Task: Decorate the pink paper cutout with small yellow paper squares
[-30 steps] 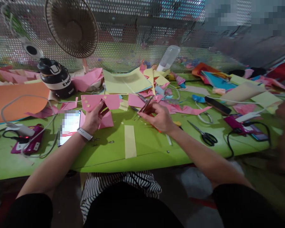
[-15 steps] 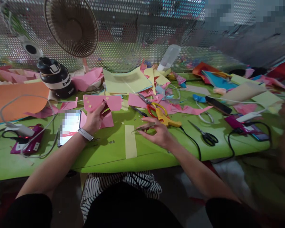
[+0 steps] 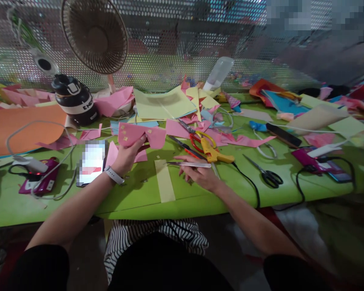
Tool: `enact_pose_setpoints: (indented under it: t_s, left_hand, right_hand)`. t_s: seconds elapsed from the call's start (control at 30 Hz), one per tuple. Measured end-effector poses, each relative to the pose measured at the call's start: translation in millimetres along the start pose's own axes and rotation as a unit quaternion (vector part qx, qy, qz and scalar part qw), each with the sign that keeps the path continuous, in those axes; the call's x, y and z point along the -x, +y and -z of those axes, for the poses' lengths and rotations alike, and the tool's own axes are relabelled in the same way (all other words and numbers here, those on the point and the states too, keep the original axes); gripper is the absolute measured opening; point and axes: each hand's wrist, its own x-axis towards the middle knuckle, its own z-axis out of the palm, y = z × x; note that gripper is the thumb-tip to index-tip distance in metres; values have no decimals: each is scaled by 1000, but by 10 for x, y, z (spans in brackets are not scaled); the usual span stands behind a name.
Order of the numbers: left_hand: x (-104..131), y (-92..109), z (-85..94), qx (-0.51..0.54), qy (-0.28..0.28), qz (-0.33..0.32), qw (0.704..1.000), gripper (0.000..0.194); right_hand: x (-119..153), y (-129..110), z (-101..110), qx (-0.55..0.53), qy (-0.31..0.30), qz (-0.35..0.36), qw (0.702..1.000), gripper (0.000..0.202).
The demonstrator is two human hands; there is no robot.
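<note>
My left hand is closed on a pink paper cutout, held up off the table with the thumb on its face. Small pale-yellow squares are stuck on the cutout. My right hand grips metal tweezers, whose tips point left over the top of a pale-yellow paper strip. The strip lies flat on the green table. A tiny yellow piece is by the tips; whether they touch it I cannot tell.
A yellow glue gun and scissors with red and yellow handles lie just beyond my right hand. Black-handled scissors are further right. A lit phone sits left, near a black bottle and a fan. Paper scraps cover the back.
My left hand has moved right with the pink cutout, which is now turned more. My right hand has tilted, so the tweezers lie flatter, their tips at the strip's top end.
</note>
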Motion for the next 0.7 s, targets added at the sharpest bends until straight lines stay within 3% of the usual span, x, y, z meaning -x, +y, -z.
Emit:
enact_pose_setpoints:
  t_s: [0.13, 0.23, 0.43, 0.5, 0.7]
  left_hand:
    - [48, 1, -18, -5, -18, 6, 1000, 33]
    - [44, -2, -9, -3, -25, 4, 1000, 32]
    - [51, 34, -39, -6, -19, 13, 1000, 34]
    - [51, 45, -49, -4, -13, 14, 1000, 34]
    - [4, 21, -22, 0, -12, 19, 1000, 31]
  right_hand:
    - [-12, -25, 38, -125, -29, -36, 991, 26]
    - [-12, -72, 61, -149, -18, -41, 988, 25]
    - [100, -108, 90, -103, 88, -60, 989, 41]
    - [174, -60, 125, -89, 95, -69, 989, 44]
    - [406, 85, 266, 15, 94, -52, 994, 30]
